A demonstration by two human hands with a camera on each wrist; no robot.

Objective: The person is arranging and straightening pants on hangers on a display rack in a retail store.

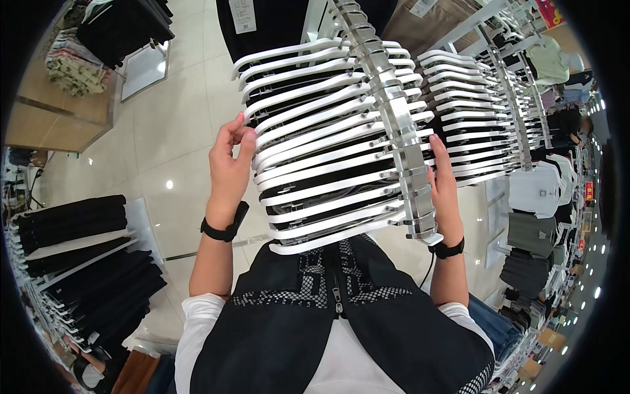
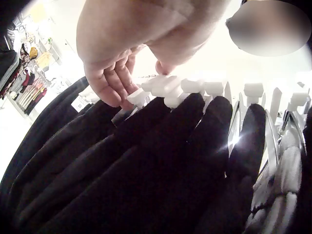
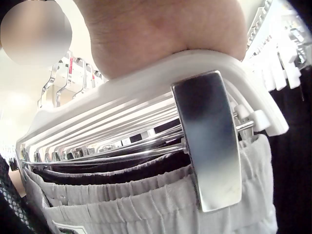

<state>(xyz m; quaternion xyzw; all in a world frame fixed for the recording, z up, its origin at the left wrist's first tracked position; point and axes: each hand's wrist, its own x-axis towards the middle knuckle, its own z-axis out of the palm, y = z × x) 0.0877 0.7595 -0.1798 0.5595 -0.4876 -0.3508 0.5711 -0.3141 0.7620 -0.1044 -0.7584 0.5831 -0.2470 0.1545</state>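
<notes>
White clip hangers (image 1: pixel 315 161) hang in a close row from a metal rail (image 1: pixel 394 111) in front of the person. Black trousers (image 2: pixel 146 165) fill much of the row, and a grey garment with an elastic waist (image 3: pixel 146 209) is clipped at the near end. The left hand (image 1: pixel 230 167) is at the left ends of the hangers, its bent fingers and thumb around several hanger ends (image 2: pixel 163 87). On the other side, the right hand (image 1: pixel 445 197) lies along the right ends with fingers extended; its palm side overlaps the nearest hanger in the right wrist view.
A second rail of white hangers (image 1: pixel 476 125) stands close on the right. More racks of dark clothes (image 1: pixel 72 226) are at the left, beyond the tiled floor (image 1: pixel 174 131). A wooden display stand (image 1: pixel 59 118) is at the upper left.
</notes>
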